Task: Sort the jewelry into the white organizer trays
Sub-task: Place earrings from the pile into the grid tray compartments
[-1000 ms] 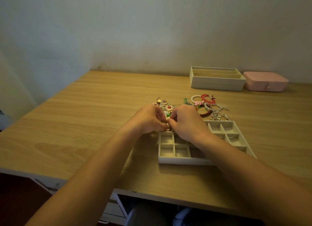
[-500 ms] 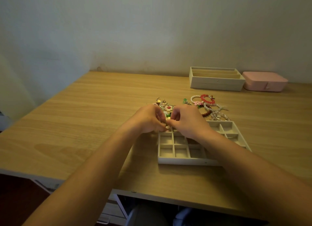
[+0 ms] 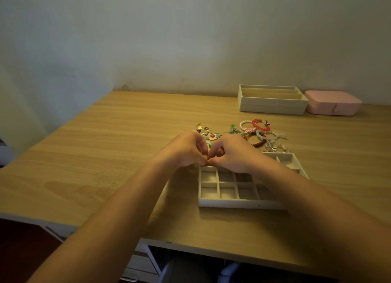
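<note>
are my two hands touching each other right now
Touching. The head view shows the left hand and right hand meeting fingertip to fingertip, no gap between them.

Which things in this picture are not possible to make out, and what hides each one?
Head view only:
1. What the left hand and right hand pinch, if anything: their curled fingers cover it.
2. Middle compartments of the grid tray: under the right hand and forearm.
3. Small pieces in the jewelry pile: too small and dim; the hands cover its near edge.
4. Floor of the far tray: behind its front wall.
</note>
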`<state>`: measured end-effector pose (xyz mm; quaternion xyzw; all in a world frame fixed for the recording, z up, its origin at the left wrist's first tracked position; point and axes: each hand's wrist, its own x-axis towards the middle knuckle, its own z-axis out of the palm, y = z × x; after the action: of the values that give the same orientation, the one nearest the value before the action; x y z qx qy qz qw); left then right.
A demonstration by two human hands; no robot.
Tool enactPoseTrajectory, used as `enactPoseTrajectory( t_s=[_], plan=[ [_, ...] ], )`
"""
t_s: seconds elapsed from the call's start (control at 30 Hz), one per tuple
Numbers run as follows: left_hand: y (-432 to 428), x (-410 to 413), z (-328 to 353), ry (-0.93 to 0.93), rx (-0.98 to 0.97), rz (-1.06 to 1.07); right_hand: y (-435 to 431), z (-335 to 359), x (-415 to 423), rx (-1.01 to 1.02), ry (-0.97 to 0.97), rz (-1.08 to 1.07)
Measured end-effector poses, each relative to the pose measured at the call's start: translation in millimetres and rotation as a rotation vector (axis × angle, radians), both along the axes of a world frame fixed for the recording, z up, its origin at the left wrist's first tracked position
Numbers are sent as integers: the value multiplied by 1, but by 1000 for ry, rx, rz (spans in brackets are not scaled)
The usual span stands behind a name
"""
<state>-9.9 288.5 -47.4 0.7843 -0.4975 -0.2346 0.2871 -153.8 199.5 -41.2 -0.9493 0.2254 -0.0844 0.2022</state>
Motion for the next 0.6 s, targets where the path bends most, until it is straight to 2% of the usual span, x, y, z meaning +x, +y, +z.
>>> enactPoseTrajectory(
  t_s=[0.47,0.6],
  plan=[
    [-1,-3,5,-40,63,1,-4,-5,6,19,11,-102],
    [-4,-4,9,-57,135,12,0,-9,8,2,-81,-202]
  ],
)
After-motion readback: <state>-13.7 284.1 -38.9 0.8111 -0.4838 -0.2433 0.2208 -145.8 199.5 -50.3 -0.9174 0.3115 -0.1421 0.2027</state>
